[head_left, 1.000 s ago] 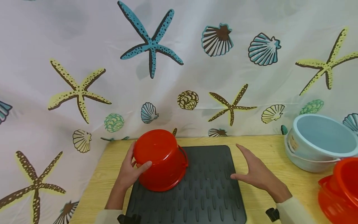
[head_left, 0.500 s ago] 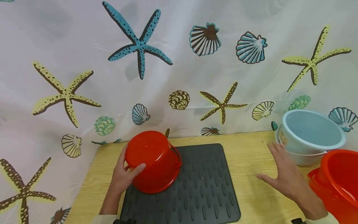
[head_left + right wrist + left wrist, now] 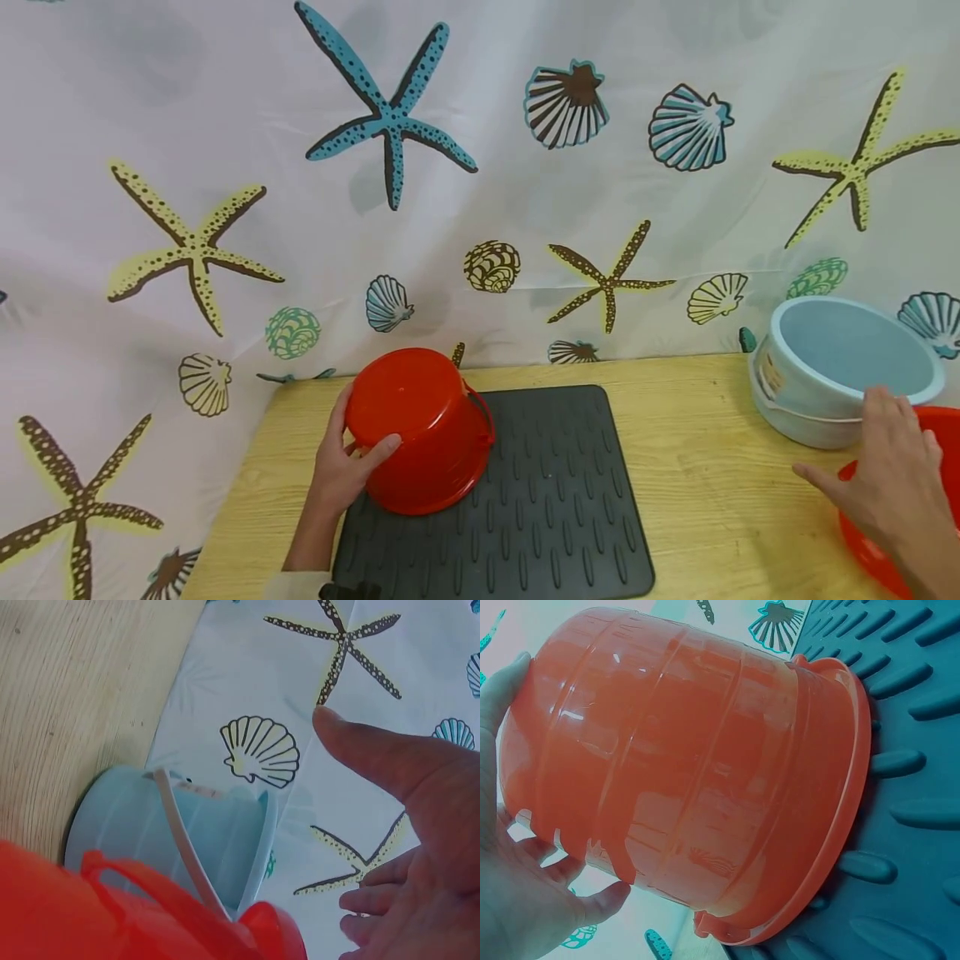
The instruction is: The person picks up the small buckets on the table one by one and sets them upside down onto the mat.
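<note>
A red bucket (image 3: 427,442) stands upside down on the black ribbed mat (image 3: 555,500), its handle hanging at its right side. My left hand (image 3: 345,467) holds it near the base, with the thumb on the front and the fingers around the left side. In the left wrist view, the bucket's rim (image 3: 840,825) meets the mat. At the far right, my right hand (image 3: 896,475) hovers over a second red bucket (image 3: 870,550), fingers extended and thumb spread. The right wrist view has this bucket (image 3: 52,915) beside the hand, with nothing in the palm.
A light blue bucket (image 3: 795,375) with a pale handle stands upright behind the second red one. The wooden table (image 3: 697,467) extends between the mat and these buckets. A white curtain (image 3: 450,192) printed with starfish and shells hangs along the back and left.
My right hand has moved right, from beside the mat to over the second red bucket. The left hand keeps its hold on the upside-down bucket. The head view has shifted slightly.
</note>
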### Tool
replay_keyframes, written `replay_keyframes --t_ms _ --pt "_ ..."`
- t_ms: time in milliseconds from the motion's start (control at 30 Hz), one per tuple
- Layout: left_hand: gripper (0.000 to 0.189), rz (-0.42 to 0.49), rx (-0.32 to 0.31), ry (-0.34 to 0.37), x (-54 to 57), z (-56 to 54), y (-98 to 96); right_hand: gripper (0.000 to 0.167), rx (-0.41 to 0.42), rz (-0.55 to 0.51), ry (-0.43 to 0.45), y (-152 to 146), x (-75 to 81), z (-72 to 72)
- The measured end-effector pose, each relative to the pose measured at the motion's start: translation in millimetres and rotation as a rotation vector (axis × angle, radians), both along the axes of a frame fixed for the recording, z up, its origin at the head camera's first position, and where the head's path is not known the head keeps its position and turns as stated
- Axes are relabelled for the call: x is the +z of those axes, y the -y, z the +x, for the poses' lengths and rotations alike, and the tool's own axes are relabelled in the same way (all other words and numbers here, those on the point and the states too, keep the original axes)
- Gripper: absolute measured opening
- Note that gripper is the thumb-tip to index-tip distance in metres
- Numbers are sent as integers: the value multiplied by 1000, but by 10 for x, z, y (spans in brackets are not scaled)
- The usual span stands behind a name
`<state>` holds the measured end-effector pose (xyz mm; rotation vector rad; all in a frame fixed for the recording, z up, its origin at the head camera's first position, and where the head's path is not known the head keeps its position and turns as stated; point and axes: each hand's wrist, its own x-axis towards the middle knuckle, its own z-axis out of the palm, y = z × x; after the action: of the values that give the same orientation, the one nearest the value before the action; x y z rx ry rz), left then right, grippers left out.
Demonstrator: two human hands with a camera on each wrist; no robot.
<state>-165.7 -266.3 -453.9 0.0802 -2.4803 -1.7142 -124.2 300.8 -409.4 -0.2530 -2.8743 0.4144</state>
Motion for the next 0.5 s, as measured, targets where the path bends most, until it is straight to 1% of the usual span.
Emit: replay_keyframes --t_ms 33,100,167,267,400,433,500 --pt "95 2 1 -1 1 -3 -12 126 -30 -3 14 -32 4 14" --pt "95 0 -2 -4 2 -11 -33 131 -81 24 45 -99 10 48" --pt "96 0 -13 -6 4 -22 -50 135 -117 45 80 -170 -3 94" --pt "97 -7 -22 -3 6 -39 -69 129 -166 76 139 -256 -35 166" --pt "97 -10 -24 2 9 -59 -82 118 -300 77 268 -310 -78 223" --pt "97 -8 -24 2 10 -61 -84 119 -329 87 300 -329 -96 234" --pt "98 -5 -24 3 12 -62 -83 120 -375 100 338 -379 -141 250"
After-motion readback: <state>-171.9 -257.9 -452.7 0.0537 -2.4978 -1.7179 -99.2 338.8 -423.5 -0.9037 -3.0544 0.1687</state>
